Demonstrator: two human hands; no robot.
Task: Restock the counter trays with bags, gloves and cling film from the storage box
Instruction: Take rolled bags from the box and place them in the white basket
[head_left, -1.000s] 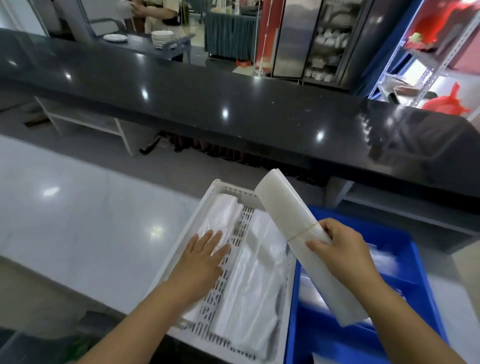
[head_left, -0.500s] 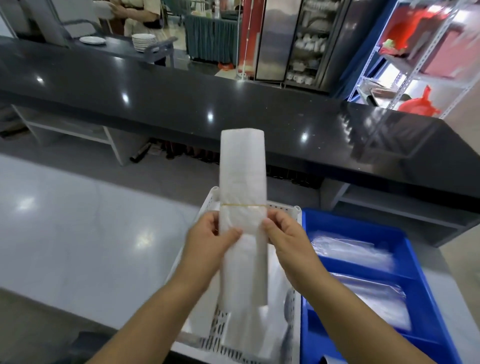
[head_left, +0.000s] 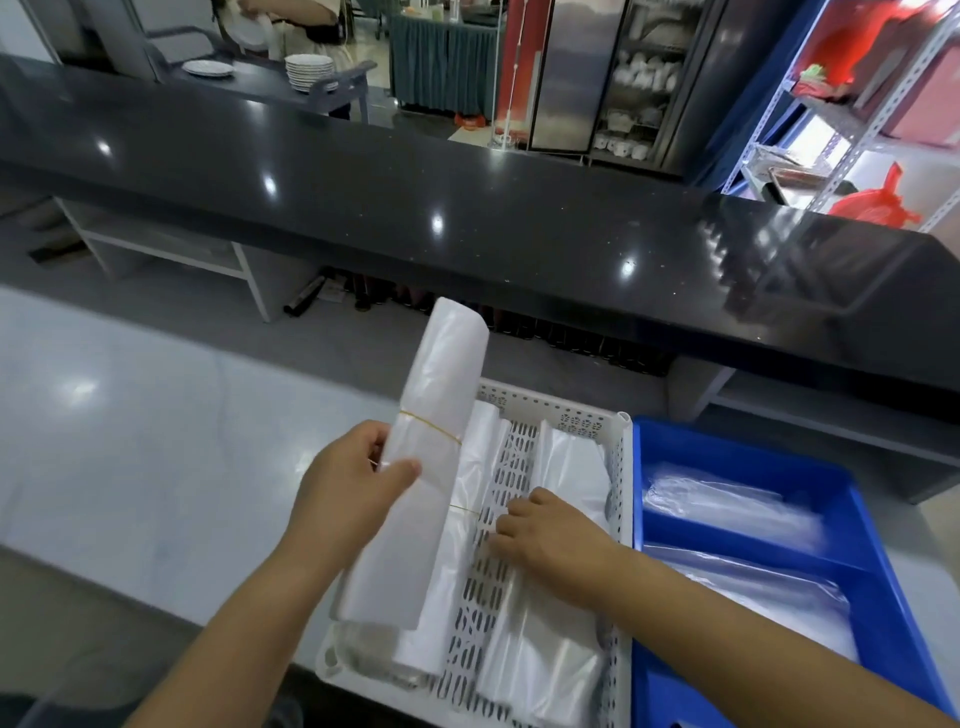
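Observation:
My left hand grips a long white bundle of plastic bags tied with a yellow rubber band, held tilted above the left side of the white perforated tray. Another banded white bundle lies in the tray's left compartment under it. My right hand rests palm down on the tray's perforated divider and the clear bags in the right compartment, fingers spread and holding nothing. To the right stands the blue storage box with clear plastic packs in its compartments.
The tray and box sit on a pale glossy counter. Beyond a gap runs a long black counter. A person handles plates by a plate stack far back. Metal shelving with red bags stands at the right.
The bundle passed from my right hand, through both hands, to my left hand alone. My right hand let go and dropped onto the tray's divider and right compartment.

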